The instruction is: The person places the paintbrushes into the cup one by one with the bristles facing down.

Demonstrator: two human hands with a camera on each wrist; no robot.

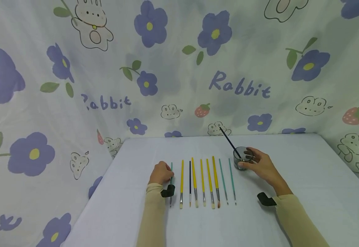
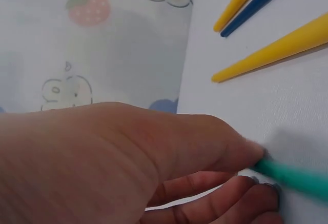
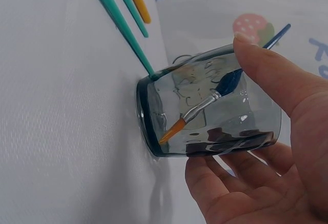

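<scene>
My left hand [image 1: 161,173] is at the left end of a row of paintbrushes, its thumb and fingers pinching a green paintbrush [image 2: 297,177] by the handle. In the head view that brush lies roughly in line with the row, bristle end toward me. Over on the right, my right hand [image 1: 263,168] holds a clear grey drinking glass [image 3: 169,96], thumb on the near side and fingers round the other. Inside the glass leans a dark blue paintbrush [image 1: 228,140], orange bristles down at the bottom and handle sticking out past the rim to the upper left.
Between the hands lie several yellow paintbrushes [image 1: 201,178], a dark blue paintbrush [image 1: 190,178] and two green paintbrushes [image 1: 222,176], side by side, bristles toward me. They rest on a white-covered table [image 1: 198,228]. A patterned curtain [image 1: 179,68] hangs behind and along the left.
</scene>
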